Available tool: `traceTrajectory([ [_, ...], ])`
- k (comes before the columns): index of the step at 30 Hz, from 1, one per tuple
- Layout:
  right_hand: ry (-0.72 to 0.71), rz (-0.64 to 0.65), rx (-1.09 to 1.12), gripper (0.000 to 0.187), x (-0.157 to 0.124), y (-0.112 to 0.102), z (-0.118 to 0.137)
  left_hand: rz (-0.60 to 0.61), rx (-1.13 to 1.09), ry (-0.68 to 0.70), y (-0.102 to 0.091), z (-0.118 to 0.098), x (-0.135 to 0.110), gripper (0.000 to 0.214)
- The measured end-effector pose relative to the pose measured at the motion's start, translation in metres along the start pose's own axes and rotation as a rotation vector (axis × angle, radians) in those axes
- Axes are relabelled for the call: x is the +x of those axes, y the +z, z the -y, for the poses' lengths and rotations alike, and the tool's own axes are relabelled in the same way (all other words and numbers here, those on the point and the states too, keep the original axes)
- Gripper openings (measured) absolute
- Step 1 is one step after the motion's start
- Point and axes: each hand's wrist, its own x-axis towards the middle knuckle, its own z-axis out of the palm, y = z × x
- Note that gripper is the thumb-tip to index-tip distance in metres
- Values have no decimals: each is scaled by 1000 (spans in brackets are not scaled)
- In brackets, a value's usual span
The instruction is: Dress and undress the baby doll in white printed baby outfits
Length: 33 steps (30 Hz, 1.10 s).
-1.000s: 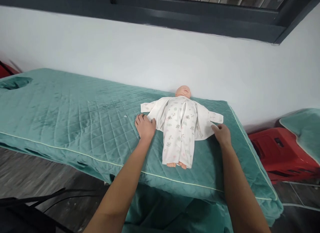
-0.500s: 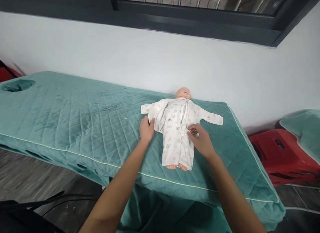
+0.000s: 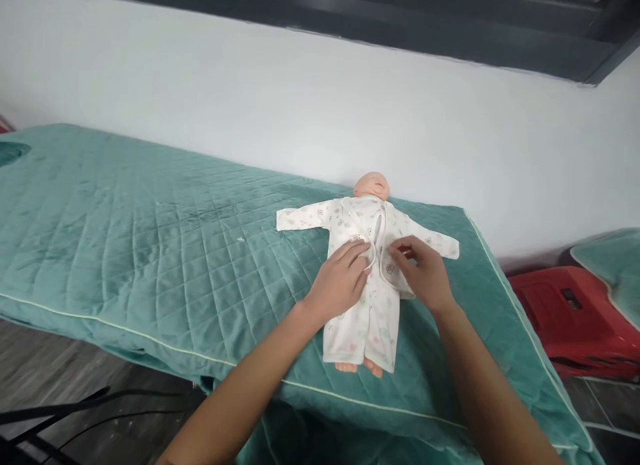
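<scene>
A baby doll lies on its back on a teal quilted table, head toward the wall. It wears a white printed romper with both sleeves spread out. My left hand rests on the doll's belly, fingers pinching the left front flap and its thin white tie. My right hand pinches the right front flap at the waist, just beside the left hand. Bare doll feet stick out of the romper legs.
A white wall runs right behind the doll, with a dark window frame above. A red plastic piece sits on the floor to the right. Dark cables lie on the floor at lower left.
Both hands moved from the outer edges of the open romper in to the doll's middle, bringing the front flaps over the belly. The view shifted slightly down and right.
</scene>
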Motion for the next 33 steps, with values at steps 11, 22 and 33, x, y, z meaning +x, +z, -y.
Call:
traceTrajectory([
  [11,-58,247,-715,18,136,86,35,-65,-78,9,0,5,-6,13],
  [22,230,-52,-414,7,138,27,9,-72,-102,60,-10,-6,6,11],
  [33,220,-161,-167,6,123,6,-9,-8,-248,-188,-21,-7,22,18],
])
